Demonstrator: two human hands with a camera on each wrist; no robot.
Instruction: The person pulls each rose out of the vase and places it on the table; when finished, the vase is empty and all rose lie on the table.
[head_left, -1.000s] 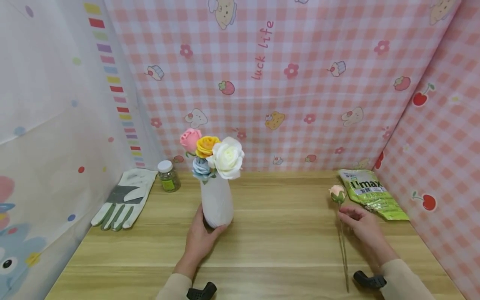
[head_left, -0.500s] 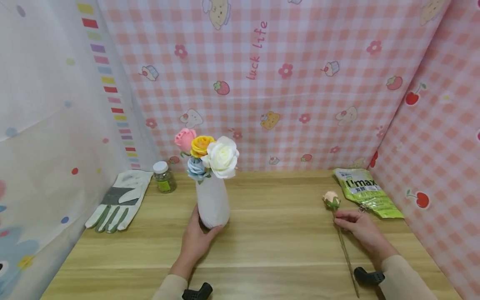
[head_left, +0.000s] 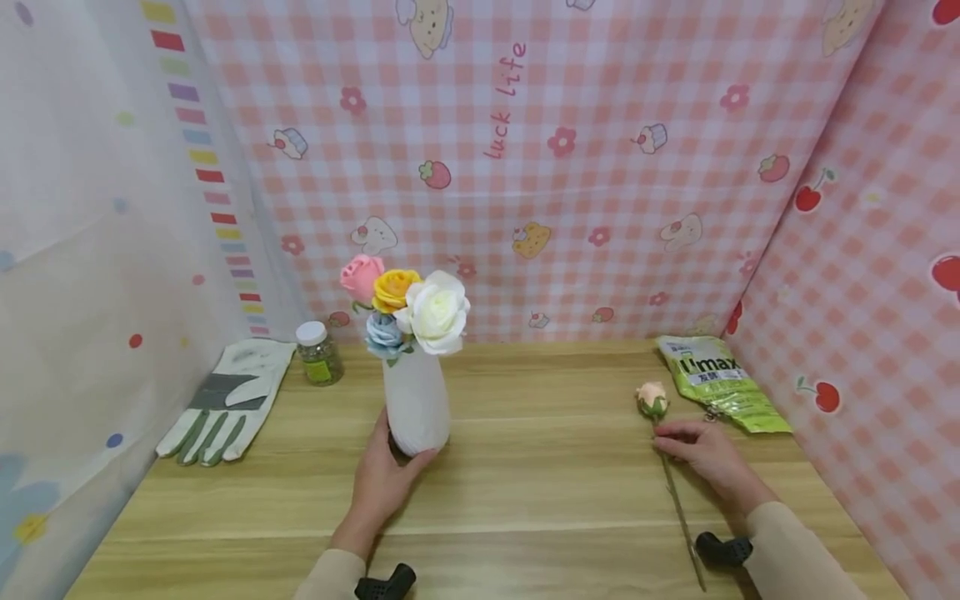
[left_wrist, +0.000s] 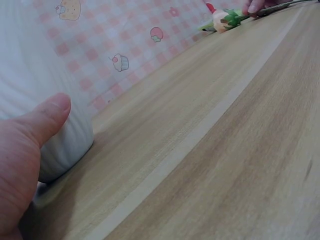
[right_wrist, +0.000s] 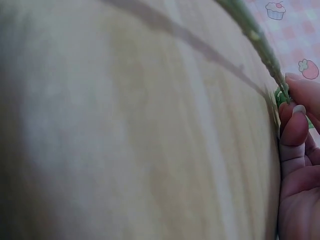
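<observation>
A white ribbed vase (head_left: 417, 408) stands on the wooden table in the head view, holding a pink rose (head_left: 362, 278), a yellow rose (head_left: 396, 290), a blue rose (head_left: 385, 335) and a white rose (head_left: 437, 312). My left hand (head_left: 385, 479) grips the vase low down, thumb across its front; the other fingers are mostly hidden behind it. Over on the right, my right hand (head_left: 708, 458) pinches the stem (head_left: 678, 508) of a peach rose (head_left: 652, 400) just under its green sepals. The right wrist view shows that stem (right_wrist: 255, 40) between thumb and fingertips (right_wrist: 295, 127).
A white and green work glove (head_left: 225, 400) lies at the far left beside a small white-lidded jar (head_left: 318, 354). A green bag (head_left: 723, 383) lies at the back right, behind my right hand. Pink checked cloth (head_left: 480, 208) closes off the back.
My right thumb and fingers have closed on the peach rose's stem, and its lower end has swung to the right. The left hand keeps its grip on the vase. The head view has turned slightly right.
</observation>
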